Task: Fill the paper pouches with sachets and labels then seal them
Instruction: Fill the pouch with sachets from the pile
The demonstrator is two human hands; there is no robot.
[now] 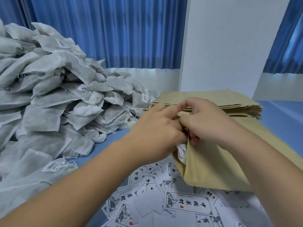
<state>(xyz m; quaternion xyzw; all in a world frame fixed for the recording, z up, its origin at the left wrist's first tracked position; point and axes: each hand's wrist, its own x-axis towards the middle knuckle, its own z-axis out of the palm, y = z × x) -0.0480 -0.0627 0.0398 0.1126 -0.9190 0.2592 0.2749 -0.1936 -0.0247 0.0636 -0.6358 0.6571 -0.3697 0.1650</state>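
— Where is the paper pouch (pixel 213 164)?
— Right of centre, held up off the blue surface (pixel 101 153). Its mouth is turned to the left and its lower end hangs over the printed labels (pixel 186 202) scattered nearest the person.
— And the hands?
— Both meet at the mouth. The right hand (pixel 205 122) has a closed grip on the pouch, its fingers curled round the edge of the mouth. The left hand (pixel 157 133) comes in from the left with its fingers curled against the same opening. Whether its grip closes on the paper, on what lies inside, or on nothing cannot be told, since the fingertips are hidden where the hands meet.
— Is anything in the pouch?
— A white sachet (pixel 182 152) shows at the mouth, just below the left hand, partly inside and partly sticking out.
— What lies around?
— A tall heap of sachets (pixel 49 95) fills the left of the surface, some with small tags on strings. Behind the hands lies a flat stack of pouches (pixel 213 107), its edges fanned to the right, just beside the foot of the heap. Beyond hang blue curtains (pixel 98 30) beside a white wall (pixel 229 38).
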